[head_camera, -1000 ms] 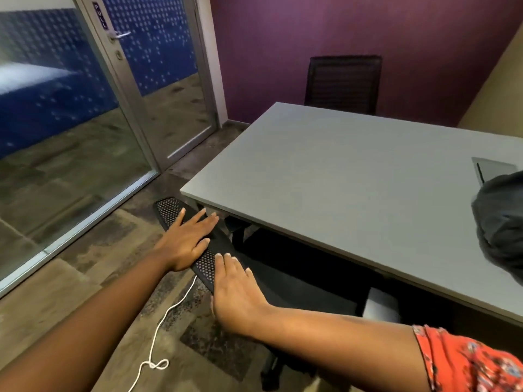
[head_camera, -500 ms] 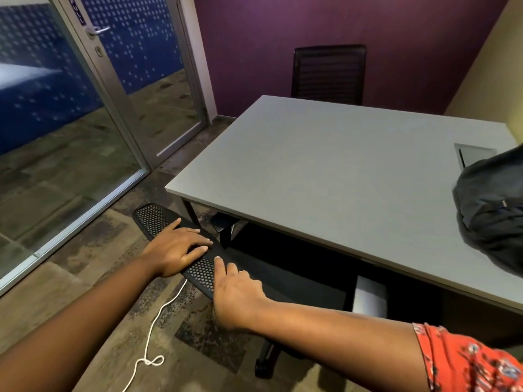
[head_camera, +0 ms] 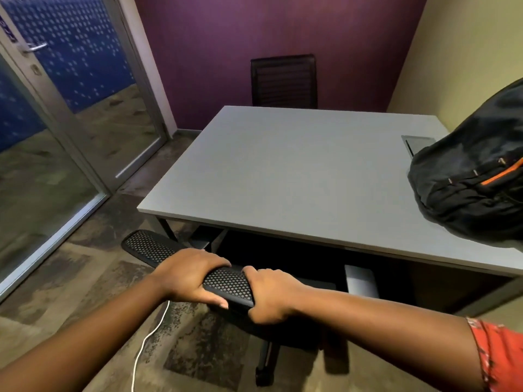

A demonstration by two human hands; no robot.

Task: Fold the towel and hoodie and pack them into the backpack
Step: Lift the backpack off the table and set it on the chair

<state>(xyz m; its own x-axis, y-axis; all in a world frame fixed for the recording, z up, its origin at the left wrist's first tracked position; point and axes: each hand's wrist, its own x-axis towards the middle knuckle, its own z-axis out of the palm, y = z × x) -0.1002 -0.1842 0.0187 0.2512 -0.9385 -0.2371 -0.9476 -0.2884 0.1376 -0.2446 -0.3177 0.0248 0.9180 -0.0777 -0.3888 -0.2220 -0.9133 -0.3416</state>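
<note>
Hands (head_camera: 186, 275) now curled around chair-back (head_camera: 229, 281)

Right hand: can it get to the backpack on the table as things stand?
Probably yes. The right hand grips the chair's mesh top edge, so it must let go first. The backpack sits on the table's right side, with bare tabletop beside it and nothing seen blocking the way.

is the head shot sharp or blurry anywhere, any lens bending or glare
Head view: hands on the chair back look fairly sharp; the backpack at the right edge is softly smeared; the door frame leans and bows from the wide lens; dim even light, faint reflections in the glass.
</note>
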